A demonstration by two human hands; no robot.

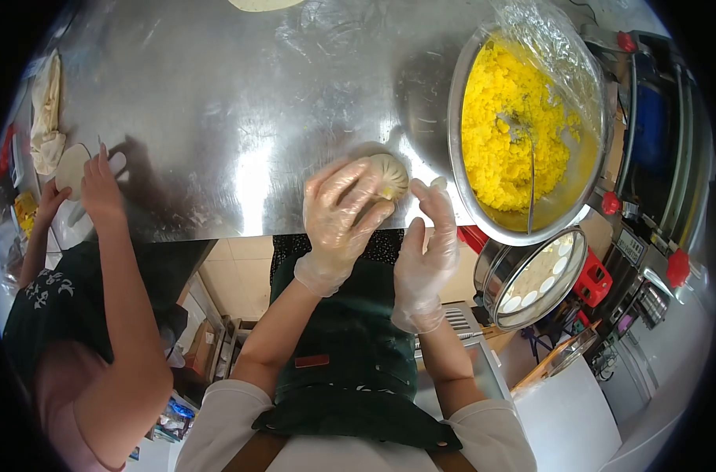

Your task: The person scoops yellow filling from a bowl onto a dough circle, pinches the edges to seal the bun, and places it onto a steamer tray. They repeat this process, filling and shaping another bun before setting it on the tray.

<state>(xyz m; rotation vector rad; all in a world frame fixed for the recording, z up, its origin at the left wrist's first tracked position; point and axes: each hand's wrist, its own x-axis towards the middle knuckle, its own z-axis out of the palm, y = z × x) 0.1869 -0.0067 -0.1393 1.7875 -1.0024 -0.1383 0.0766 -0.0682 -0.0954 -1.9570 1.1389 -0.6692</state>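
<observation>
A round pleated dough bun point(388, 175), with a bit of yellow at its centre, is held in my left hand point(342, 208) near the front edge of the metal table. The fingers of that hand curl along the bun's left side. My right hand point(429, 252) is just right of the bun and apart from it, thumb and fingers spread, with nothing in it. Both hands wear clear plastic gloves. A large metal bowl point(455, 149) of yellow crumbly filling point(503, 118) stands to the right, with a metal spoon point(532, 189) in it.
On the left, a co-worker's hands point(102, 185) hold a flat dough round point(73, 169) and a tool at the metal table point(193, 94). Plastic wrap point(551, 39) covers part of the bowl. Below the bowl, a round steamer point(531, 283) holds several pale rounds. A cloth point(47, 118) lies far left.
</observation>
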